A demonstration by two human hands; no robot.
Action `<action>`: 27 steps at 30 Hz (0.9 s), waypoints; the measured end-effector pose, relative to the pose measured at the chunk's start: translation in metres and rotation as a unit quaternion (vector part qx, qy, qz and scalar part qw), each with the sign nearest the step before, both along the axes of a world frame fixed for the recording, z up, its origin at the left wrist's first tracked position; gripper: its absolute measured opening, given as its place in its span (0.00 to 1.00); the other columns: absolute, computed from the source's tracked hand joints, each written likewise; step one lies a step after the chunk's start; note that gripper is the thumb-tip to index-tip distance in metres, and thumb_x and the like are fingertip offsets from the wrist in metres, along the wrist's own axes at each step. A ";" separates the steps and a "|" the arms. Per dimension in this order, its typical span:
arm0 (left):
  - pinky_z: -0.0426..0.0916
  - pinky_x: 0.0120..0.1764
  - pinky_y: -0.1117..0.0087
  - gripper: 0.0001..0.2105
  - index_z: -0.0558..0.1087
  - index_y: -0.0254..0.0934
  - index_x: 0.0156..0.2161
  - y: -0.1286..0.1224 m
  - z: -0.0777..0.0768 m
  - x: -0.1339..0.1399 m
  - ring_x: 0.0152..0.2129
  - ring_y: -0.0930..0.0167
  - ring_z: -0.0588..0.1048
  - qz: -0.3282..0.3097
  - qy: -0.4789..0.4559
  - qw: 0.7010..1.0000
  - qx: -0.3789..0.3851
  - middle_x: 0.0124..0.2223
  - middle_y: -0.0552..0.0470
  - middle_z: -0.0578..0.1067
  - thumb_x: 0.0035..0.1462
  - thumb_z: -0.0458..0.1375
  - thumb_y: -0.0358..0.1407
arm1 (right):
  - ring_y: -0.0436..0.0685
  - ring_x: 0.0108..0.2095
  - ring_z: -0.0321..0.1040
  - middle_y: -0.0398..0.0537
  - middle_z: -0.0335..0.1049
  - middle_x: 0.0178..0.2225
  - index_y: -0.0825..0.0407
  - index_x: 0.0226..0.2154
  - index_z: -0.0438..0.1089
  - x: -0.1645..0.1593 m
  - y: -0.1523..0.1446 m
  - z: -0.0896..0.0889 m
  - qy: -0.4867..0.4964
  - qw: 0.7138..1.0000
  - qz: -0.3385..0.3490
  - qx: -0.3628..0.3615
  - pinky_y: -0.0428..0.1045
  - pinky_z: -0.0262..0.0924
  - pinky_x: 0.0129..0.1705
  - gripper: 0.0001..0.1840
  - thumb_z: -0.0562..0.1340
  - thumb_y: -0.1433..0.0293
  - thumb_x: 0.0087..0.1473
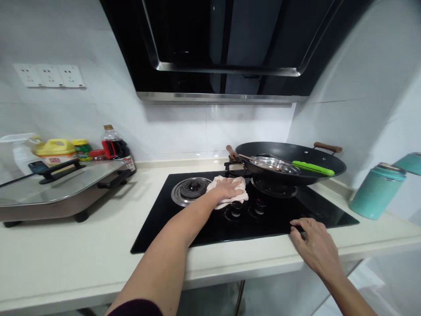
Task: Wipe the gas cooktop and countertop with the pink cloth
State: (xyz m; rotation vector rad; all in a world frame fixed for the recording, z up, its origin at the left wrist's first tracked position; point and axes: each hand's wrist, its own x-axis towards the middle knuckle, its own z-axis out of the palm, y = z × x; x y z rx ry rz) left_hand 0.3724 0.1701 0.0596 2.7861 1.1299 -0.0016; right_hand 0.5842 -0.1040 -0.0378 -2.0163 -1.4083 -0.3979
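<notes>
My left hand (226,188) presses a pale cloth (242,196) down on the black glass cooktop (210,228), between the two burners. The cloth is bunched under and around its fingers. Just right of the left burner (193,188), it lies behind two black control knobs (236,208). My right hand (314,243) rests by the cooktop's front right edge, fingers bent, thumb apart from them, with nothing visible in it. A large black wok (315,162) sits on the right burner. Inside it are a metal dish (274,164), a bright green handle (312,168) and thin sticks.
A lidded electric pan (62,206) stands on the counter (108,245) at left. Behind it are a dark sauce bottle (118,149), a yellow jug (55,149) and a white spray bottle (22,151). A teal flask (378,191) stands at right. The range hood (220,96) hangs low overhead.
</notes>
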 end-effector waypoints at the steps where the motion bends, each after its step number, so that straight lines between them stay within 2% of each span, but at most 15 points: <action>1: 0.45 0.66 0.36 0.34 0.56 0.54 0.73 -0.005 -0.001 -0.005 0.70 0.49 0.55 0.006 -0.003 1.000 0.004 0.75 0.46 0.56 0.66 0.43 0.62 | 0.66 0.49 0.66 0.51 0.75 0.48 0.46 0.42 0.77 0.001 0.000 -0.001 0.000 1.000 -0.001 0.000 0.60 0.63 0.49 0.20 0.53 0.58 0.63; 5: 0.47 0.67 0.40 0.29 0.62 0.51 0.70 -0.030 -0.003 -0.033 0.68 0.52 0.59 0.013 -0.016 0.999 0.030 0.72 0.46 0.62 0.71 0.42 0.55 | 0.66 0.49 0.67 0.52 0.75 0.48 0.47 0.43 0.78 0.003 0.002 -0.003 -0.006 1.000 0.005 -0.001 0.59 0.63 0.49 0.21 0.52 0.57 0.62; 8: 0.48 0.67 0.43 0.27 0.61 0.49 0.70 -0.051 -0.005 -0.058 0.67 0.55 0.60 0.013 -0.028 0.998 0.047 0.71 0.46 0.64 0.72 0.40 0.51 | 0.67 0.48 0.68 0.53 0.75 0.48 0.48 0.43 0.78 0.006 0.004 -0.005 -0.006 1.000 0.008 -0.003 0.60 0.63 0.49 0.22 0.53 0.57 0.61; 12: 0.52 0.66 0.43 0.27 0.63 0.46 0.70 -0.083 -0.010 -0.086 0.68 0.53 0.59 0.031 -0.043 0.997 0.061 0.71 0.43 0.64 0.73 0.39 0.48 | 0.67 0.48 0.69 0.53 0.76 0.48 0.48 0.43 0.79 0.010 0.009 -0.009 -0.002 1.000 0.014 -0.005 0.60 0.64 0.49 0.23 0.53 0.56 0.60; 17: 0.49 0.67 0.38 0.28 0.62 0.51 0.70 -0.129 -0.015 -0.124 0.69 0.52 0.57 0.016 -0.054 0.997 0.044 0.73 0.47 0.61 0.70 0.42 0.54 | 0.71 0.48 0.69 0.54 0.76 0.49 0.47 0.43 0.79 0.023 0.014 -0.018 0.001 1.000 0.006 -0.007 0.62 0.66 0.45 0.25 0.54 0.53 0.58; 20: 0.45 0.68 0.37 0.31 0.61 0.52 0.71 -0.150 -0.013 -0.148 0.70 0.51 0.55 -0.001 -0.066 0.998 0.013 0.75 0.47 0.59 0.68 0.44 0.57 | 0.73 0.48 0.69 0.56 0.76 0.49 0.47 0.43 0.79 0.022 0.016 -0.014 -0.005 1.000 -0.007 -0.024 0.64 0.66 0.44 0.26 0.52 0.53 0.57; 22: 0.44 0.68 0.37 0.34 0.58 0.51 0.72 -0.158 -0.009 -0.161 0.71 0.51 0.54 -0.004 -0.075 0.997 -0.013 0.75 0.46 0.57 0.66 0.46 0.61 | 0.73 0.48 0.70 0.57 0.75 0.50 0.46 0.42 0.80 0.006 0.019 -0.003 -0.015 0.999 -0.021 -0.024 0.66 0.65 0.45 0.26 0.51 0.53 0.56; 24: 0.42 0.69 0.37 0.38 0.53 0.51 0.74 -0.161 -0.004 -0.173 0.73 0.51 0.51 0.000 -0.098 0.994 -0.044 0.77 0.45 0.53 0.64 0.47 0.63 | 0.73 0.49 0.69 0.56 0.74 0.52 0.45 0.43 0.80 -0.028 0.025 0.014 -0.027 1.000 -0.007 -0.005 0.67 0.65 0.46 0.27 0.50 0.52 0.58; 27: 0.42 0.69 0.39 0.36 0.50 0.49 0.75 -0.163 0.001 -0.196 0.73 0.56 0.50 0.015 -0.153 0.987 -0.048 0.77 0.45 0.52 0.67 0.45 0.59 | 0.69 0.52 0.69 0.55 0.73 0.54 0.45 0.47 0.78 -0.105 0.038 0.040 -0.039 0.993 0.109 0.015 0.64 0.65 0.49 0.29 0.48 0.50 0.63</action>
